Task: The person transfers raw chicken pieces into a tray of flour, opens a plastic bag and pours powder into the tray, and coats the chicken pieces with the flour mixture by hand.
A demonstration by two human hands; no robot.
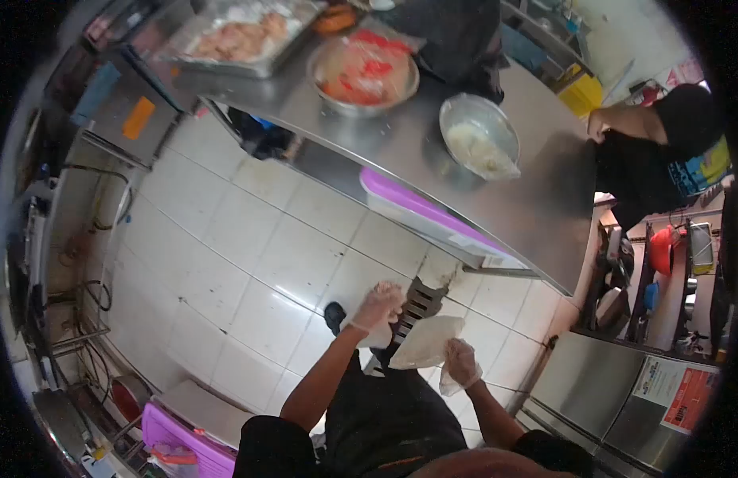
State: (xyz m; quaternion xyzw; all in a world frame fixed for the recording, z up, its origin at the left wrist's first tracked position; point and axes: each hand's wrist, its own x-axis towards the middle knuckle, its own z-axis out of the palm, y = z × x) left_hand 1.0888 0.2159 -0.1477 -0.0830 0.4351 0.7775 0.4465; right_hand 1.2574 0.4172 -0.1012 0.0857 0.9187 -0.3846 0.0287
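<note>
Both of my hands wear clear plastic gloves and are held out over the floor, in front of my dark trousers. My right hand (pixel 462 364) is closed on the edge of a clear plastic bag (pixel 427 342) with pale, whitish contents. The bag hangs tilted toward my left hand. Higher up, my left hand (pixel 378 306) has its fingers curled in. A pale, whitish piece (pixel 377 335) shows just below that hand, and I cannot make out what it is or whether my fingers hold it.
Ahead stands a steel table (pixel 536 215) bearing a metal bowl (pixel 480 135) with pale contents, a bowl (pixel 365 76) with red-and-pale contents, and a tray of raw meat (pixel 241 36). Under it sits a purple-lidded bin (pixel 432 211). Another person (pixel 663 143) stands at the right, near shelves.
</note>
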